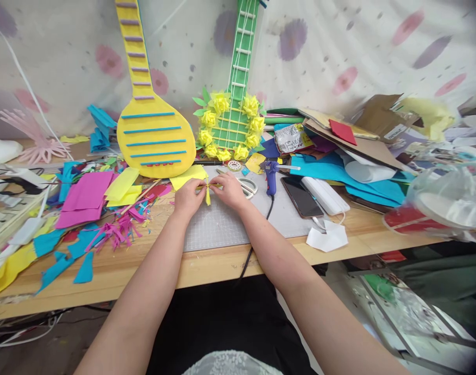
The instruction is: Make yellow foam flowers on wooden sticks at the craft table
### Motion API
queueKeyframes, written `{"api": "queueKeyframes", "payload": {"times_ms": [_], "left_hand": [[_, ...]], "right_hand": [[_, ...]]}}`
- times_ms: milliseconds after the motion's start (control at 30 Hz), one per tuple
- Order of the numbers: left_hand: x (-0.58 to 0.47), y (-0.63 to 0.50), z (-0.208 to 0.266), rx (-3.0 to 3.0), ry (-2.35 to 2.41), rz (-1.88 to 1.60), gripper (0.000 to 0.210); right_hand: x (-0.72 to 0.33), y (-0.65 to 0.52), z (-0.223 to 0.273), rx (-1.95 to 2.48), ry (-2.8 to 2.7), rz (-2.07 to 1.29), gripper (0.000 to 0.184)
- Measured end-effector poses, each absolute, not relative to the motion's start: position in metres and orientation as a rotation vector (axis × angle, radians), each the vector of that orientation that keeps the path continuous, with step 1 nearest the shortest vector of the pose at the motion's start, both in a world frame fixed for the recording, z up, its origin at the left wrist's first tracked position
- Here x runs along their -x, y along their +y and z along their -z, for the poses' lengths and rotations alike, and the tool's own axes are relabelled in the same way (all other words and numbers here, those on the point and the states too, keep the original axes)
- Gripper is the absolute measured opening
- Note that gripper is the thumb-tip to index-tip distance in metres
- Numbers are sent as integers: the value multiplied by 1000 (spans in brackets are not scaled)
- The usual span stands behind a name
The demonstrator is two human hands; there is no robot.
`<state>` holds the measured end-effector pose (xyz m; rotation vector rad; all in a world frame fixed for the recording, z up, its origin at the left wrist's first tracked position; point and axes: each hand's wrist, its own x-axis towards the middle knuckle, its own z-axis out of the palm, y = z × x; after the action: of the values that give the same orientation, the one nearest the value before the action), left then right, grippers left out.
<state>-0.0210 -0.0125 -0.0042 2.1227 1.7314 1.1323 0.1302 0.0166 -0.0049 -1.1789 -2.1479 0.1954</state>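
Observation:
Over the grey cutting mat (218,229), my left hand (189,198) and my right hand (229,190) meet with fingertips pinched. Between them they grip a narrow yellow paper strip (208,196), whose end hangs down. A thin stick-like line runs sideways between the fingers, too small to make out fully. Just behind my left hand lies a flat yellow sheet (189,176). White-handled scissors (249,187) rest right of my right hand, partly covered by it. Further right is a purple glue gun (271,177) with a black cord.
A yellow paper lute (155,130) and a green guitar (234,125) with yellow flowers stand against the back cloth. Magenta paper (87,195) and scraps lie left. A phone (301,197), a white power bank (324,195) and stacked cardboard (355,138) are on the right.

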Motion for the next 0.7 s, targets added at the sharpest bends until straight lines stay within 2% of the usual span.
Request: {"api": "queueKeyframes", "payload": {"times_ms": [100, 333, 700], "left_hand": [[20, -14, 4, -2088, 1687, -1057, 18], [22, -13, 8, -2048, 1537, -1040, 42], [27, -6, 13, -1910, 1395, -1024, 49]], "right_hand": [[-130, 17, 4, 1236, -2137, -198, 14], [-133, 21, 7, 1289, -2105, -243, 16], [-135, 21, 4, 1300, -2037, -346, 15]]}}
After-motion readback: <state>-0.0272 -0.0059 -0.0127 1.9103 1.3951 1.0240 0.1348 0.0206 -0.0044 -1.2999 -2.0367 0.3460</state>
